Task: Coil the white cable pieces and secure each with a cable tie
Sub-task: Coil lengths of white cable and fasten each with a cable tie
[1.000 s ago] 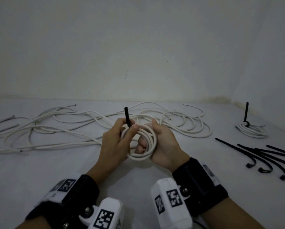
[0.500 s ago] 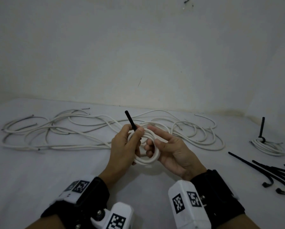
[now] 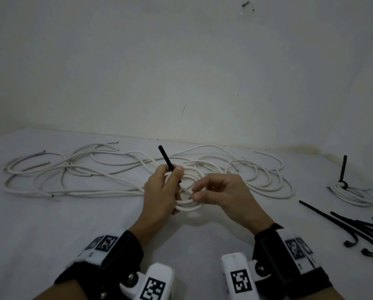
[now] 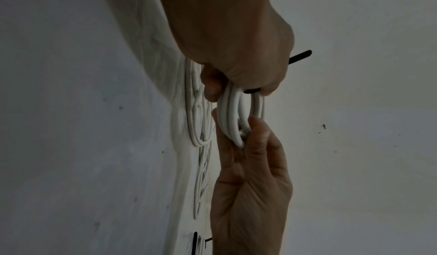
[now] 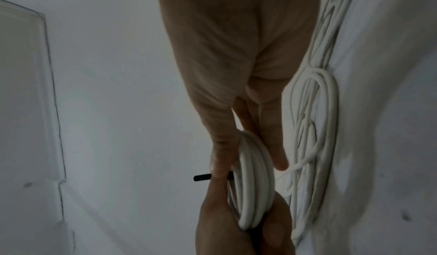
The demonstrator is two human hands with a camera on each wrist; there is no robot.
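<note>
A small coil of white cable [image 3: 187, 207] is held upright above the table between both hands. My left hand [image 3: 171, 172] grips its left side and clamps a black cable tie [image 3: 165, 158] against it, the tie's free end pointing up and left. My right hand [image 3: 197, 192] pinches the coil's right side between thumb and curled fingers. In the left wrist view the coil [image 4: 232, 113] hangs below the left hand, with the tie [image 4: 300, 55] poking out to the right. In the right wrist view the thumb [image 5: 218, 165] lies by the tie [image 5: 203, 177] at the coil [image 5: 253, 184].
Several loose white cable pieces [image 3: 94, 169] sprawl across the white table behind my hands. A tied coil [image 3: 350, 193] with an upright black tie lies at the far right. Spare black cable ties [image 3: 354, 230] lie at the right edge. A white wall stands close behind.
My right hand let go of the coil, spread its fingers, and now pinches the coil's right side. The tie's free end has tilted left. The view has tipped upward.
</note>
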